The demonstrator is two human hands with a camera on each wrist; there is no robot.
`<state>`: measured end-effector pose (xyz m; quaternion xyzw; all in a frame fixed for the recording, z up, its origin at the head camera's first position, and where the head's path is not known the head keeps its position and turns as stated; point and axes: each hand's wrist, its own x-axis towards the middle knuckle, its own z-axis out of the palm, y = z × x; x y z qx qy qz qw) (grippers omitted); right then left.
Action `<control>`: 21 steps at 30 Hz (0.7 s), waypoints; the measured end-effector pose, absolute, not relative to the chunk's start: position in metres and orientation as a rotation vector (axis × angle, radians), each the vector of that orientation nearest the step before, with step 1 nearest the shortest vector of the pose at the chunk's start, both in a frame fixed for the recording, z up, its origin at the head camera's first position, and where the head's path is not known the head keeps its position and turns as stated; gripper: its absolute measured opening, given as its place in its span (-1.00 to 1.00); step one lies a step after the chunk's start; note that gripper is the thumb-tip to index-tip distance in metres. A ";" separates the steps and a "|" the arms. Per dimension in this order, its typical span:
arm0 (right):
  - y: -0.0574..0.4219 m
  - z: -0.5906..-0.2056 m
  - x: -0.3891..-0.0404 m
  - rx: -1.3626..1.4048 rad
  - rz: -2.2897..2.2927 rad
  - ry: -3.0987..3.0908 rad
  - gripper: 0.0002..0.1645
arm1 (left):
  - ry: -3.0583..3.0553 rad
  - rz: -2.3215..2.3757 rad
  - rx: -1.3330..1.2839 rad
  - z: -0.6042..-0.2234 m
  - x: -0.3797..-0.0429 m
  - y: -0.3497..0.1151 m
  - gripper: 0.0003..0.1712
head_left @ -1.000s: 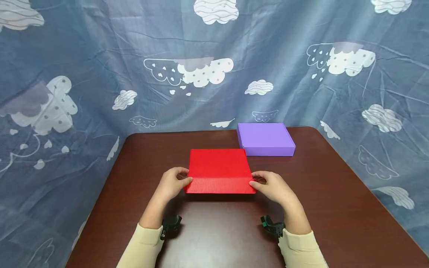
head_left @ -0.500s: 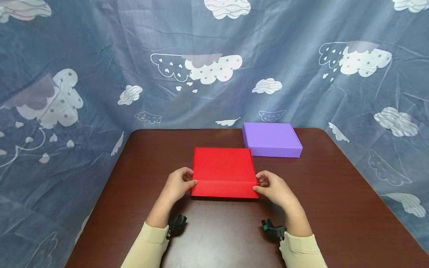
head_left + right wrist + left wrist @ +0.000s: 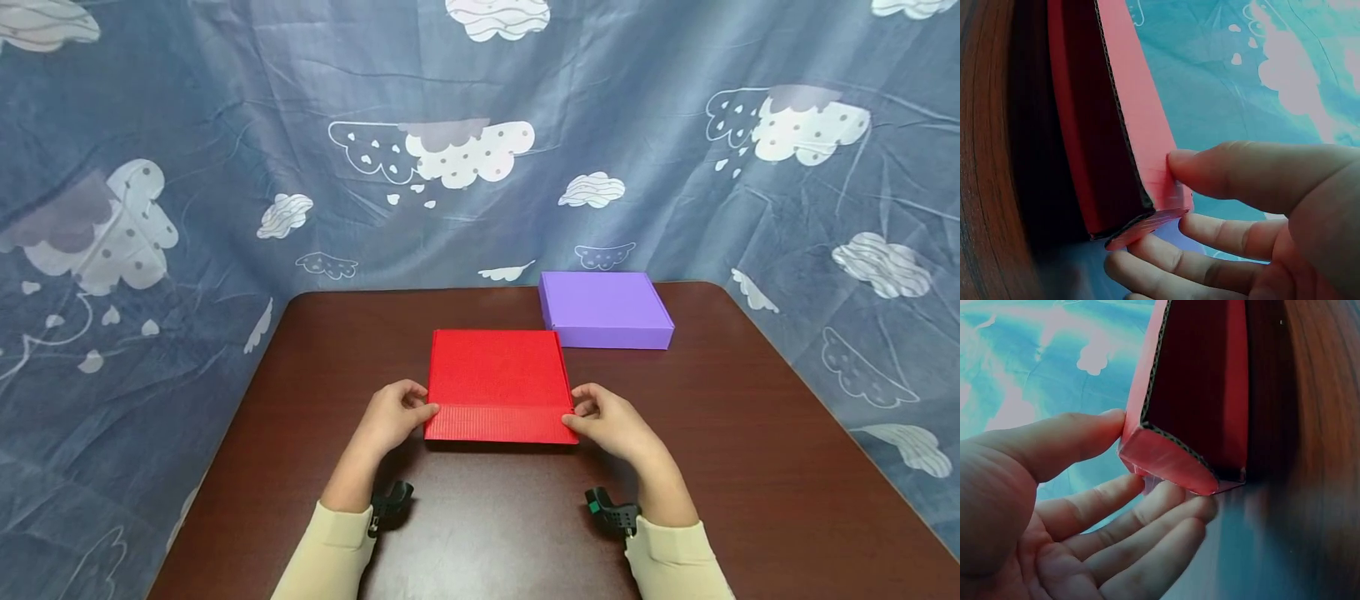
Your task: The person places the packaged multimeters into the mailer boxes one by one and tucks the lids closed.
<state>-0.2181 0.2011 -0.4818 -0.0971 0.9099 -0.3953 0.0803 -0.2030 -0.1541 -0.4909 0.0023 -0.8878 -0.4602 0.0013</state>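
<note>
A red cardboard box (image 3: 498, 367) lies in the middle of the table, its lid over it and a ridged front flap (image 3: 502, 423) along the near edge. My left hand (image 3: 393, 415) holds the left front corner, thumb on the flap and fingers against the side. At the right front corner, my right hand (image 3: 609, 419) holds the flap the same way, thumb on top. In the left wrist view, a dark gap shows under the flap's corrugated edge (image 3: 1175, 442). The right wrist view shows a similar gap beside the flap (image 3: 1141, 106). The box's inside is too dark to make out.
A closed purple box (image 3: 607, 308) stands behind and right of the red one, near the table's far edge. The dark brown table (image 3: 330, 350) is bordered by a blue cloud-patterned curtain (image 3: 450, 233). A black wrist camera mount (image 3: 392, 498) sits below the left hand.
The red lid's front crease and flap sit slightly lower than a second ago, with both hands still on the corners. The head view has shifted a little. The purple box stays put.
</note>
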 end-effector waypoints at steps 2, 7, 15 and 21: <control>0.201 -0.482 -0.218 -0.299 -1.182 2.717 -0.39 | -2.802 -1.446 0.016 -0.491 -0.203 -0.155 -0.70; 0.202 -0.483 -0.219 -0.317 -1.190 2.714 -0.38 | -2.799 -1.496 0.027 -0.490 -0.202 -0.156 -0.70; 0.203 -0.481 -0.219 -0.284 -1.311 2.574 -0.20 | -2.770 -1.616 0.040 -0.492 -0.202 -0.157 -0.71; 0.203 -0.482 -0.218 -0.232 -1.360 2.492 -0.10 | -2.737 -1.739 0.081 -0.493 -0.203 -0.158 -0.70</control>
